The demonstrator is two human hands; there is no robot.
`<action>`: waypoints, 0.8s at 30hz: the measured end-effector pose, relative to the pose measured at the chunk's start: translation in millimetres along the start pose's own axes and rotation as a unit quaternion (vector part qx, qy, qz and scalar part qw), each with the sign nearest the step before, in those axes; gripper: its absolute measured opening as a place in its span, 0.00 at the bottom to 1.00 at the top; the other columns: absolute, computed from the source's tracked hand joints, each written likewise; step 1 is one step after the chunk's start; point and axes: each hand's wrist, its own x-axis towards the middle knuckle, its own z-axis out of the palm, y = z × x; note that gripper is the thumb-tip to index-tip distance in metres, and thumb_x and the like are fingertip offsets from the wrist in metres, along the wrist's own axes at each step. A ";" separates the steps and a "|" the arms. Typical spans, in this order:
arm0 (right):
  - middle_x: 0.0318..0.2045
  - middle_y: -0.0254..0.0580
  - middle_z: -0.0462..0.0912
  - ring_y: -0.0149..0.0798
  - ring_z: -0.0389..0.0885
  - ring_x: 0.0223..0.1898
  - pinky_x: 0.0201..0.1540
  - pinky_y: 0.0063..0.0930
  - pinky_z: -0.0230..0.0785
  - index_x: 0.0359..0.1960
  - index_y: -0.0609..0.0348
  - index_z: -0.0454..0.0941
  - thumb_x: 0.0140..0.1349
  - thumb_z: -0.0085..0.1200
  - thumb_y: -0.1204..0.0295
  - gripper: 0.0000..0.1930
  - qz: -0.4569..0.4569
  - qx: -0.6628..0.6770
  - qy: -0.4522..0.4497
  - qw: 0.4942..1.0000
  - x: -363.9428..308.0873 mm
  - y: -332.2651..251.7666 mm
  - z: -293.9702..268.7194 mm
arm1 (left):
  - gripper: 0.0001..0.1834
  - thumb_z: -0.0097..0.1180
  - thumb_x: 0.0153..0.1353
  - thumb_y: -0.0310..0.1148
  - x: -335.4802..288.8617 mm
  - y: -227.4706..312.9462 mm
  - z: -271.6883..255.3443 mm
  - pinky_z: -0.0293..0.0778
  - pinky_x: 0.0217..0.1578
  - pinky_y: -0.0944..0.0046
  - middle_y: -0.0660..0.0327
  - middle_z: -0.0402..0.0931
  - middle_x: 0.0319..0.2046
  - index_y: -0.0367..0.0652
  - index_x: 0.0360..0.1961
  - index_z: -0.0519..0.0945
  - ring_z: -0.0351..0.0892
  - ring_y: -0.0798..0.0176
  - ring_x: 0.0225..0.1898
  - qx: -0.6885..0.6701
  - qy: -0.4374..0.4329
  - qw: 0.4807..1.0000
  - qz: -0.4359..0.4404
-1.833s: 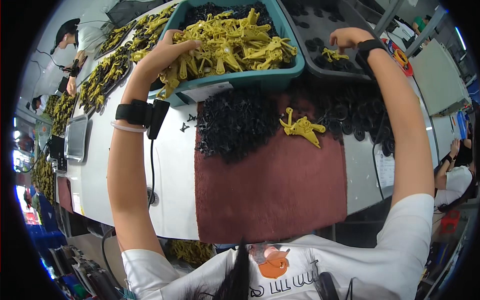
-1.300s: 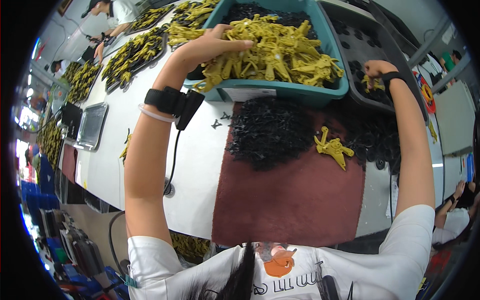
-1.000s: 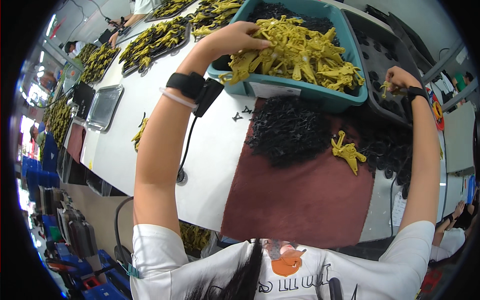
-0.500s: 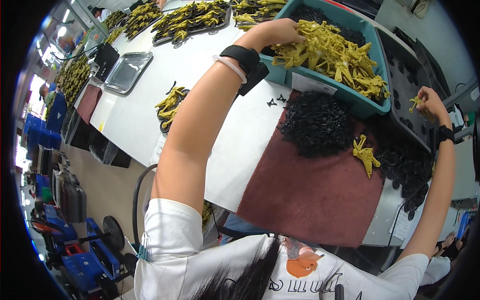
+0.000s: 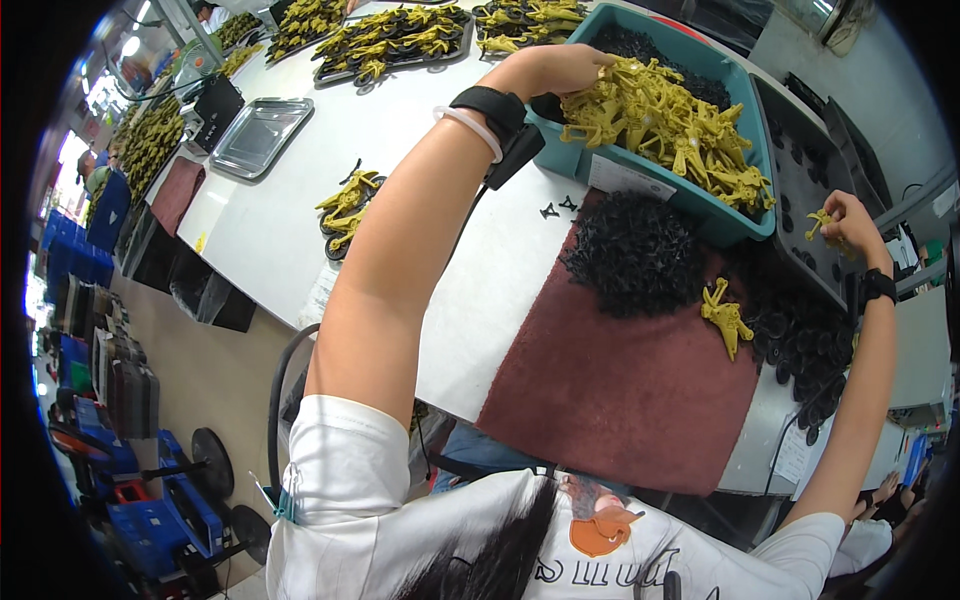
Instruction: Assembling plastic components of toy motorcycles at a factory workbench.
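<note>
My left hand (image 5: 565, 70) reaches over the near left rim of a teal bin (image 5: 610, 165), against a heap of yellow plastic frame parts (image 5: 670, 125). Its fingertips are hidden among them, so I cannot tell whether it grips one. At the right, over the edge of a dark tray (image 5: 800, 190), my right hand (image 5: 850, 228) pinches a small yellow plastic part (image 5: 818, 222). A single yellow frame part (image 5: 727, 318) lies on a brown cloth (image 5: 620, 390), beside a pile of small black plastic parts (image 5: 635, 250).
Black wheels (image 5: 800, 350) are heaped right of the cloth. Two loose black pieces (image 5: 550, 211) lie left of the pile. Yellow assemblies with wheels (image 5: 347, 212) sit by my left forearm. Farther back are a metal tray (image 5: 262, 138) and a loaded tray (image 5: 395, 45).
My right hand, with the yellow part, has shifted slightly left and down in view. The left hand stays at the bin's heap. The whole view has tilted a little.
</note>
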 end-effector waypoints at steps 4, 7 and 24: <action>0.21 0.39 0.79 0.32 0.80 0.23 0.28 0.27 0.70 0.34 0.62 0.70 0.45 0.60 0.87 0.16 -0.008 -0.013 0.000 1.000 0.5 5.6 -0.4 | 0.34 0.39 0.46 0.12 12.6 -14.6 6.5 0.77 0.48 0.56 0.47 0.78 0.50 0.44 0.55 0.79 0.79 0.54 0.51 0.084 0.130 0.978 0.137; 0.21 0.39 0.79 0.32 0.80 0.23 0.28 0.27 0.71 0.35 0.62 0.70 0.45 0.60 0.87 0.16 -0.003 0.001 -0.002 1.000 -2.3 -0.7 2.5 | 0.27 0.44 0.46 0.13 12.0 -15.3 12.1 0.80 0.40 0.56 0.51 0.82 0.42 0.43 0.48 0.83 0.83 0.52 0.43 0.030 0.170 0.980 0.103; 0.26 0.33 0.75 0.25 0.76 0.30 0.32 0.19 0.65 0.40 0.59 0.70 0.54 0.58 0.78 0.13 -0.027 0.063 0.047 0.997 -45.5 3.6 -25.5 | 0.18 0.55 0.62 0.42 -96.9 -145.9 -143.0 0.72 0.36 0.59 0.50 0.80 0.30 0.35 0.41 0.80 0.78 0.56 0.33 0.104 0.398 0.910 0.048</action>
